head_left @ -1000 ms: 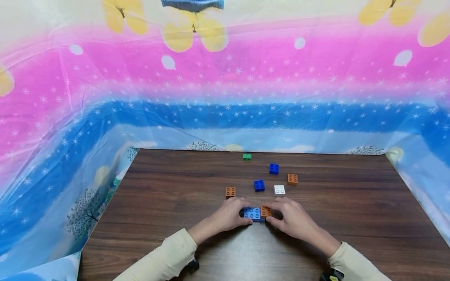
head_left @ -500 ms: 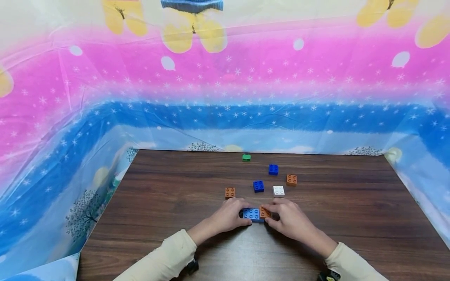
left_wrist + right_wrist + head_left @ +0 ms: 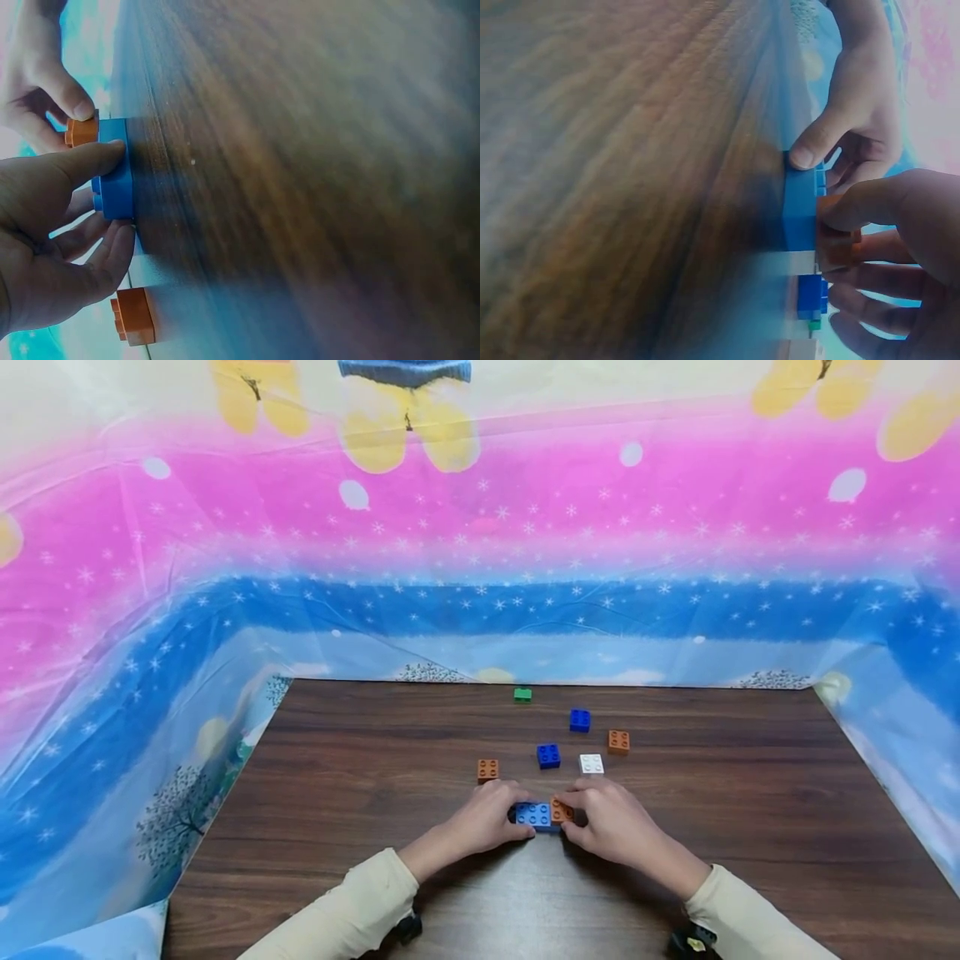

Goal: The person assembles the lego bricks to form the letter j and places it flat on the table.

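Observation:
A light blue brick point(image 3: 533, 816) lies flat on the table, its long side across the head view. My left hand point(image 3: 480, 820) grips its left end, thumb on the near side. An orange brick point(image 3: 558, 811) sits on top of the blue brick's right end, as the left wrist view shows. My right hand point(image 3: 618, 822) pinches this orange brick point(image 3: 835, 247) between thumb and fingers. Whether its studs are fully pressed down cannot be told. Just beyond my left hand lies a second orange brick point(image 3: 488, 769), apart from the fingers.
Past the hands, on the wooden table point(image 3: 360, 735), lie two dark blue bricks point(image 3: 548, 756), a white brick point(image 3: 591, 764), another orange brick point(image 3: 618, 742) and a small green brick point(image 3: 522, 695). A patterned cloth point(image 3: 480, 610) walls the table's back and sides.
Both hands keep their grips on the same bricks. My right hand and forearm have shifted slightly left; the whole head view has also drifted a little.

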Demonstrator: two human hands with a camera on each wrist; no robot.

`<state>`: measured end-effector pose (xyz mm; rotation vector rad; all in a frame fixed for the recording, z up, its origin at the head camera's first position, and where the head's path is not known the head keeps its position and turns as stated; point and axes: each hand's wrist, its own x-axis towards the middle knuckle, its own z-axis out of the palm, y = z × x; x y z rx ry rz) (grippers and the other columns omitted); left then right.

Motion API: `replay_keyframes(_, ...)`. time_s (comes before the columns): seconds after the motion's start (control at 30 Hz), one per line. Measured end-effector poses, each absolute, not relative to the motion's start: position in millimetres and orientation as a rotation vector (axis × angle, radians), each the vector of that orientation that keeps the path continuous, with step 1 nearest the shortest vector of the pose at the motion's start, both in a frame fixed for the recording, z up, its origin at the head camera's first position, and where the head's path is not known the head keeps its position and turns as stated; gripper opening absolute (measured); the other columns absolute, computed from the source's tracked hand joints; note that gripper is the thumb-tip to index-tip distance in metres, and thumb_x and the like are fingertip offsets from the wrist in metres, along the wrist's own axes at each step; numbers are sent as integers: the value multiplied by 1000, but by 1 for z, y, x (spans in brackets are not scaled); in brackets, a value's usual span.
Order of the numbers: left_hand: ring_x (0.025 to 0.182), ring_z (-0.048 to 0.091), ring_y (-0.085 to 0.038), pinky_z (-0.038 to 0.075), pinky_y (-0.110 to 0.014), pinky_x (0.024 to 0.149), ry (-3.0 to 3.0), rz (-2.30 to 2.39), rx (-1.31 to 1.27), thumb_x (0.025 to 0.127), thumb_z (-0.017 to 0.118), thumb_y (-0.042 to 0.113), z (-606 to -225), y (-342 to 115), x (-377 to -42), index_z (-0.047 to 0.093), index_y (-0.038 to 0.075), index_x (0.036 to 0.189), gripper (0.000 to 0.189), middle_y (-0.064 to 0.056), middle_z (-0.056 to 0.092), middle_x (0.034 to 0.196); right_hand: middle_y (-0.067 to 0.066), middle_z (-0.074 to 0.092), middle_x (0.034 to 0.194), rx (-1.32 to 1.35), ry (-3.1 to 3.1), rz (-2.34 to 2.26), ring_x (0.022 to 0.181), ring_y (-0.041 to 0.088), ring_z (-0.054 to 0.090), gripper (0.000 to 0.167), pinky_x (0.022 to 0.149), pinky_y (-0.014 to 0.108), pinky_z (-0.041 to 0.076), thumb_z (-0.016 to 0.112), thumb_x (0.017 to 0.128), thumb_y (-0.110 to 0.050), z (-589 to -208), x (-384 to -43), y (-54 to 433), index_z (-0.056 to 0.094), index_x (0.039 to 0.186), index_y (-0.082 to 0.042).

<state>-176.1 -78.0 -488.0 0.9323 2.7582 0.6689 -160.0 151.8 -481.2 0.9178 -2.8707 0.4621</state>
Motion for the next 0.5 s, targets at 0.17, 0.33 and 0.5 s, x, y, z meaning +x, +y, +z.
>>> replay_keyframes(0.17, 110, 66, -22, 52, -41, 93, 2778, 658, 947, 88, 82, 30, -488, -78, -177, 73, 11, 125, 43, -5, 72, 122, 8, 73, 113, 910, -2943, 494, 102, 25, 68, 45, 82, 46, 56, 84, 83, -32, -481, -161, 150, 75, 120, -9)
replay_keyframes(0.33, 105, 66, -19, 53, -39, 89, 2783, 651, 947, 88, 82, 30, -487, -78, -177, 73, 10, 124, 43, -4, 72, 116, 9, 70, 123, 874, -2994, 591, 109, 26, 66, 57, 86, 48, 55, 84, 84, -38, -486, -160, 149, 69, 131, -9)
replay_keyframes(0.5, 96, 65, -15, 51, -33, 82, 2784, 653, 964, 87, 83, 30, -487, -78, -176, 74, 11, 121, 40, -1, 72, 109, 4, 72, 118, 837, -2984, 681, 100, 18, 66, 50, 80, 41, 53, 84, 84, -35, -492, -163, 148, 71, 126, -11)
